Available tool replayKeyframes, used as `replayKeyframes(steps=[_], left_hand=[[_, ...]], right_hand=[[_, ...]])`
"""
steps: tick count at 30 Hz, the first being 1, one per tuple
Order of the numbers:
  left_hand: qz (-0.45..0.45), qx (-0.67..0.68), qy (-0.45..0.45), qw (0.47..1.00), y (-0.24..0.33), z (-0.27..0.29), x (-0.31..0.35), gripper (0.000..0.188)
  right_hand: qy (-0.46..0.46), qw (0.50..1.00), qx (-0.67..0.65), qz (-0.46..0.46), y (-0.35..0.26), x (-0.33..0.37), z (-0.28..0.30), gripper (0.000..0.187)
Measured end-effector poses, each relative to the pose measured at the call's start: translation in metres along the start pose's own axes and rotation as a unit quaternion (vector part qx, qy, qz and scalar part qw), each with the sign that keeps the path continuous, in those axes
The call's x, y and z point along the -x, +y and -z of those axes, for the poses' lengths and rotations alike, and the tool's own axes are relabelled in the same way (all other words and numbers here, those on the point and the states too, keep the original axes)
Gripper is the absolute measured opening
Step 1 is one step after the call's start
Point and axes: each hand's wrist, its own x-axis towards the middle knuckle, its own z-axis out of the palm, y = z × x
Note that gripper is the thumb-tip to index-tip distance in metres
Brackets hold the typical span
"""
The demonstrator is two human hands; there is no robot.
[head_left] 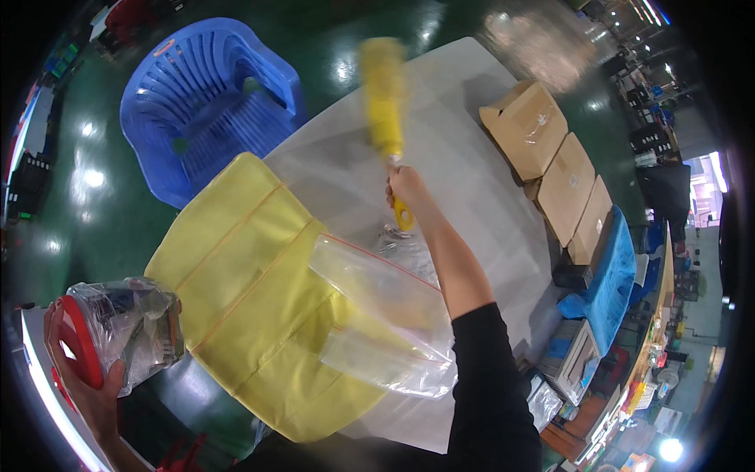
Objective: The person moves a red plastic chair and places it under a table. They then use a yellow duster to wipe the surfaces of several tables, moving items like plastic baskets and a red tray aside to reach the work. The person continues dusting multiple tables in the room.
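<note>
My right hand [407, 186] is closed round the handle of a yellow duster-like tool [384, 118], held out over the far part of the grey table. Its far end is smeared by motion, and a yellow hanging loop shows below my fist. At the far left, my left hand [98, 393] grips a round container with a red rim [75, 338], wrapped in clear plastic. Clear zip bags with red seal lines [385, 346] lie across a yellow cloth sheet [244, 275] on the near side. Beside my right forearm lies a crumpled clear bag [405, 248].
A blue plastic chair [212, 102] stands beyond the table's left edge. Opened cardboard boxes [543, 141] line the right edge of the grey table [464, 102], with blue plastic sheeting [605, 283] and a box [570, 362] nearer me. The floor [86, 220] is green and shiny.
</note>
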Motion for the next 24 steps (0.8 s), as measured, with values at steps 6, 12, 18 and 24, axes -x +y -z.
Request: replayKeyframes(steps=[6,12,18,24], left_hand=[[-0.006,0.008,-0.006,1.000,-0.009,-0.011,-0.002,0.088],[-0.011,-0.110,-0.040,0.993,-0.017,-0.007,0.003,0.090],[0.004,-0.072,-0.035,0.997,-0.015,-0.009,0.004,0.089],[0.002,0.012,-0.038,0.999,0.004,-0.018,-0.008,0.087]], right_hand=[[0.115,0.988,-0.068,0.075,0.024,-0.046,0.058,0.038],[0.083,0.980,-0.179,0.001,-0.032,-0.124,0.122,0.029],[0.177,0.973,-0.136,0.059,-0.058,-0.117,0.101,0.032],[-0.006,0.990,-0.142,-0.021,-0.016,-0.063,0.100,0.039]])
